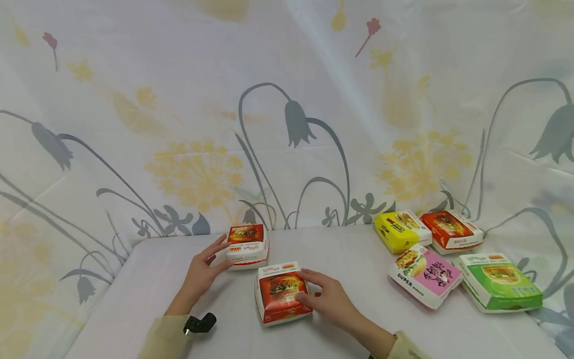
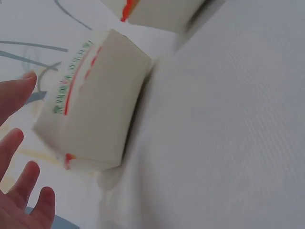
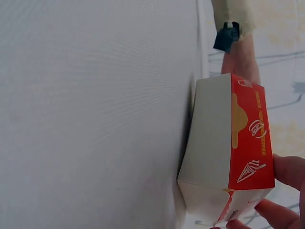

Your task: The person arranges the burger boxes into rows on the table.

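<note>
My left hand [image 1: 202, 273] is at the left side of a red-and-white burger box [image 1: 245, 244] near the back of the table. Its fingers are spread, and in the left wrist view the fingertips [image 2: 29, 168] appear apart from a white box side [image 2: 102, 95] with green print. A second red burger box [image 1: 283, 294] sits closer to me, front and right of the first. My right hand [image 1: 329, 299] is at its right side, thumb and forefinger over the top's edge. In the right wrist view its fingers [image 3: 276, 214] lie loosely along the box's end.
On the right stand a yellow burger box [image 1: 401, 230], another red one [image 1: 452, 230], a pink one [image 1: 426, 275] and a green one [image 1: 501, 282], close together. A flower-patterned curtain [image 1: 202, 99] hangs behind the white-covered table [image 1: 350, 269]. A black strap piece [image 1: 202, 323] sits on my left wrist.
</note>
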